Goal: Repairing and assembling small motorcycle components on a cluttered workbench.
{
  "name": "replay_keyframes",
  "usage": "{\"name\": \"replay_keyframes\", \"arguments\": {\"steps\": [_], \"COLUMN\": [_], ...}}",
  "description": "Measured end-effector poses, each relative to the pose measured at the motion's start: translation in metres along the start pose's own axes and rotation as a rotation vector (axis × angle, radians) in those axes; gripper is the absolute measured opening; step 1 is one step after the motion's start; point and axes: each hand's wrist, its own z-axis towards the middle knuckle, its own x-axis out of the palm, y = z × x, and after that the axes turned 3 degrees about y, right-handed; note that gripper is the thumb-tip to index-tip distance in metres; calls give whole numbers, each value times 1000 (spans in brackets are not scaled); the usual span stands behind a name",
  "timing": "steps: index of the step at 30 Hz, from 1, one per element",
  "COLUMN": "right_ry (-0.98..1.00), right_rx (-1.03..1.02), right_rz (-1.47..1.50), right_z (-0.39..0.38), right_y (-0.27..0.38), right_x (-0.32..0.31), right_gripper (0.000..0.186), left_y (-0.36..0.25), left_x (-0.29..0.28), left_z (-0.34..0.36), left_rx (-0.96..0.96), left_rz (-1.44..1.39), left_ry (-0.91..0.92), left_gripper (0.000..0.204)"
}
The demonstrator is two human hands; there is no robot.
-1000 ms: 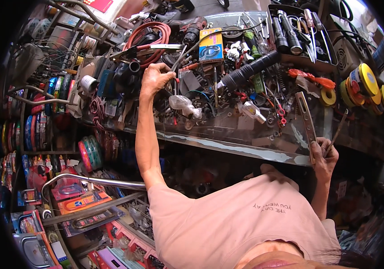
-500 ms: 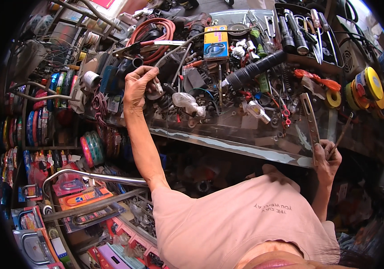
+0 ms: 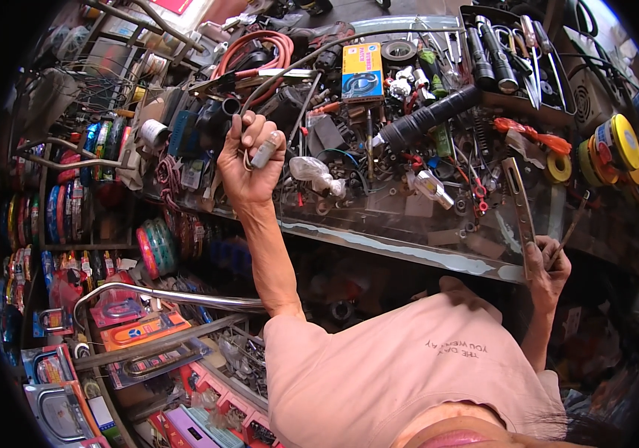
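Note:
My left hand (image 3: 251, 179), palm turned up, is closed around a small grey cylindrical part (image 3: 264, 154) with a thin pale loop of wire beside it. This hand is held over the near left of the cluttered bench, left of a clear plastic bag (image 3: 313, 172). At the bench's right front edge, my right hand (image 3: 547, 270) is closed on a flat slotted metal bar (image 3: 518, 201) that stands up from the fingers. A thin dark rod (image 3: 576, 224) sticks out of the same hand.
On the glass-topped bench (image 3: 401, 245) lie loose hardware, a blue-and-yellow box (image 3: 363, 73), a black tube-shaped tool (image 3: 439, 112) and coiled red hose (image 3: 290, 51). A tool tray (image 3: 528, 104) and yellow tape rolls (image 3: 622, 142) are at right. Packaged locks (image 3: 144, 330) fill the lower left.
My left hand has moved slightly right and turned palm up, bringing the grey part into plainer view. My right hand has barely shifted and keeps its hold.

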Motion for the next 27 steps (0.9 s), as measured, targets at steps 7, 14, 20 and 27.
{"name": "replay_keyframes", "arguments": {"steps": [7, 14, 20, 27], "right_ry": [14, -14, -50, -248], "right_rx": [5, 24, 49, 11], "right_rz": [-29, -65, 5, -78], "right_z": [1, -6, 0, -18], "right_y": [1, 7, 17, 43], "right_x": [2, 2, -6, -34], "right_gripper": [30, 21, 21, 20], "left_y": [10, 25, 48, 100], "left_x": [19, 2, -33, -33], "left_z": [-4, -13, -40, -69], "left_rx": [148, 162, 220, 347], "left_rz": [39, 124, 184, 741], "left_ry": [37, 43, -88, -439], "left_gripper": [16, 20, 8, 13]}}
